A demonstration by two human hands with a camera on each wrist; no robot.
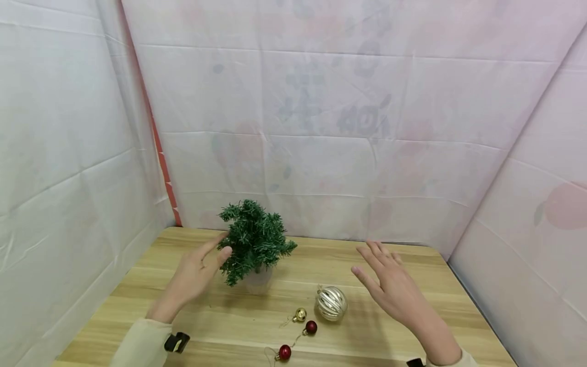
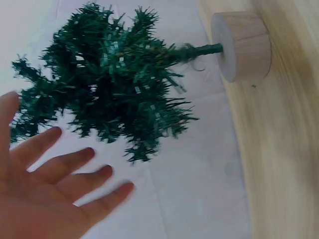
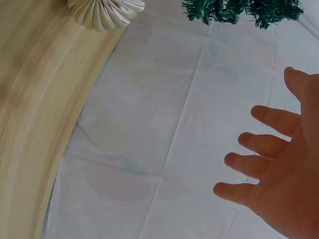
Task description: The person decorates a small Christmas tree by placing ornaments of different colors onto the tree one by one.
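Note:
A small artificial Christmas tree (image 1: 257, 234) with green needles stands on a round wooden base (image 2: 245, 46), left of the table's middle. Beside its left edge is my left hand (image 1: 194, 272), fingers spread and empty; in the left wrist view a gap shows between most fingers and the needles. My right hand (image 1: 396, 290) hovers over the right part of the table, fingers extended, holding nothing. To its left lies a large ribbed silver-gold bauble (image 1: 331, 304). Nearer the front are a little gold bauble (image 1: 300, 314) and two dark red baubles, one (image 1: 311, 327) behind the other (image 1: 284, 352).
The wooden table (image 1: 220, 336) has rounded back corners. Pale printed cloth (image 1: 321, 168) hangs behind it and along both sides, with a red strip (image 1: 160, 158) at the left corner. Thin string loops trail from the small baubles.

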